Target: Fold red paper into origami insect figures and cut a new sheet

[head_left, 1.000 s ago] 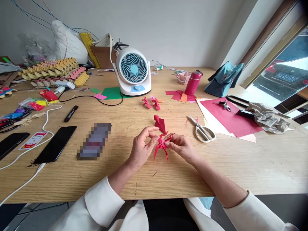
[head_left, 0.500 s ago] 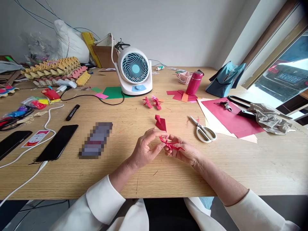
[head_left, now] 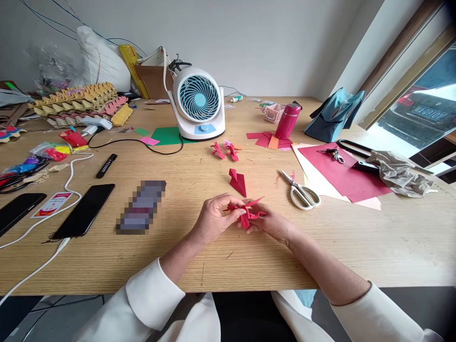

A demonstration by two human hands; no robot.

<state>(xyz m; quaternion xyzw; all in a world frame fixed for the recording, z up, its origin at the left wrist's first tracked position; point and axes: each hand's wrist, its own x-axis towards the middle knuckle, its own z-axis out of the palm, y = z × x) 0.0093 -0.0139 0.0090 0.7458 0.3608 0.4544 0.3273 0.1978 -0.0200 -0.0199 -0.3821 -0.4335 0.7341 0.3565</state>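
Observation:
A red folded-paper figure [head_left: 245, 217] with several thin pointed limbs is between my two hands, just above the table near its front edge. My left hand [head_left: 217, 216] pinches it between thumb and fingers. From the other side my right hand [head_left: 272, 222] grips it, the fingertips partly hidden behind the paper. Just beyond lies a folded red paper piece [head_left: 237, 182] with a pointed end. Farther back two finished-looking red paper figures [head_left: 224, 150] sit side by side. White-handled scissors [head_left: 302, 192] lie partly open to the right.
A white fan [head_left: 200, 102] stands at the back, near green paper [head_left: 166, 136]. To the right are a pink bottle [head_left: 288, 121], red paper sheets [head_left: 335, 171], keys and a teal bag [head_left: 334, 116]. Phones [head_left: 85, 211], a marker [head_left: 106, 166] and a white cable lie left.
The paper figure has been turned between my fingers, so its limbs now point to both sides and one piece hangs down. My hands stay in nearly the same place.

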